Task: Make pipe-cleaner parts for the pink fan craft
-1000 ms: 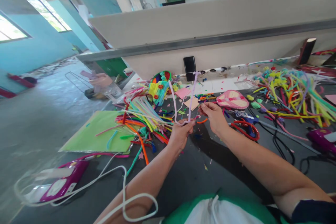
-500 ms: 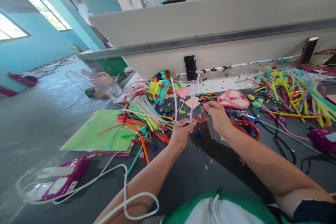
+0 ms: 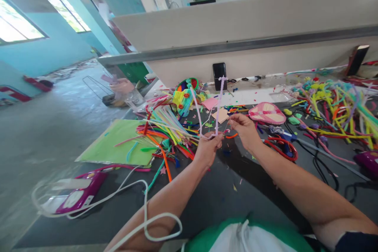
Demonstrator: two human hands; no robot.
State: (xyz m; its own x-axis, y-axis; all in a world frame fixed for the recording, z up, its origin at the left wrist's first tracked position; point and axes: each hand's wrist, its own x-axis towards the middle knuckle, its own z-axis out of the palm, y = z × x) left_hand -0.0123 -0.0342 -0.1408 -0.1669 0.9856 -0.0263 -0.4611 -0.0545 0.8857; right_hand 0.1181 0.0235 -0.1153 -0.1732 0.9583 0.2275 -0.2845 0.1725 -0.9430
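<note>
My left hand (image 3: 206, 150) is closed around the base of a pale lilac pipe cleaner (image 3: 219, 111). It is bent so that two long arms stand up, and the right-hand arm has a small knotted tip. Just to the right, my right hand (image 3: 244, 129) pinches a thin strand (image 3: 226, 124) between thumb and fingertips. The strand runs toward my left hand; its material is too fine to make out. Beyond my fingers lies a peach paper pad (image 3: 221, 115). A bundle of coloured pipe cleaners (image 3: 169, 124) spreads left of my left hand.
A phone (image 3: 219, 75) leans against the white partition (image 3: 265, 53). To the right are a pink heart-shaped piece (image 3: 267, 113), red-handled scissors (image 3: 291, 151) and a pipe cleaner heap (image 3: 339, 102). A green sheet pack (image 3: 115, 145) and a purple device (image 3: 84, 193) with a white cable are left.
My two hands are slightly closer together, and the thin strand between them shows more clearly. The whole view has shifted a little, with the scene sliding right.
</note>
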